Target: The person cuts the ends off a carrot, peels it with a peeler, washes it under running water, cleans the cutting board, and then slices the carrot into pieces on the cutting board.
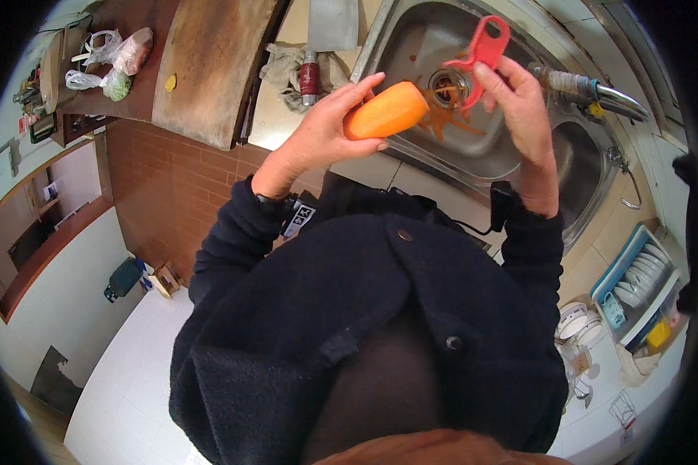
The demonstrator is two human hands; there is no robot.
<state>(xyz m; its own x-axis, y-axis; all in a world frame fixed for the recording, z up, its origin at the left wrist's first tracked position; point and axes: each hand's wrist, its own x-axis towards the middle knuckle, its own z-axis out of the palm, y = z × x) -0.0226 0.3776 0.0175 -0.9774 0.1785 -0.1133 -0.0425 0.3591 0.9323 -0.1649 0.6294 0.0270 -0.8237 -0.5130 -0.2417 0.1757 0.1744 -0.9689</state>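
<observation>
My left hand point(328, 125) holds a peeled orange carrot point(387, 111) between thumb and fingers, over the near left edge of a stainless steel sink point(488, 154). In my right hand point(515, 99) is a red plastic peeler point(491, 43), gripped near its middle, with its looped handle pointing away from me. The peeler is above the sink, to the right of the carrot and apart from it. Orange peelings point(442, 119) lie in the basin around and over the drain point(449, 86).
A cleaver point(333, 26) with a red handle rests on a grey cloth point(282, 64) left of the sink. Farther left are a wooden board point(203, 64) and plastic bags of food point(116, 55). The faucet point(616, 99) and a dish rack point(611, 276) stand at the right.
</observation>
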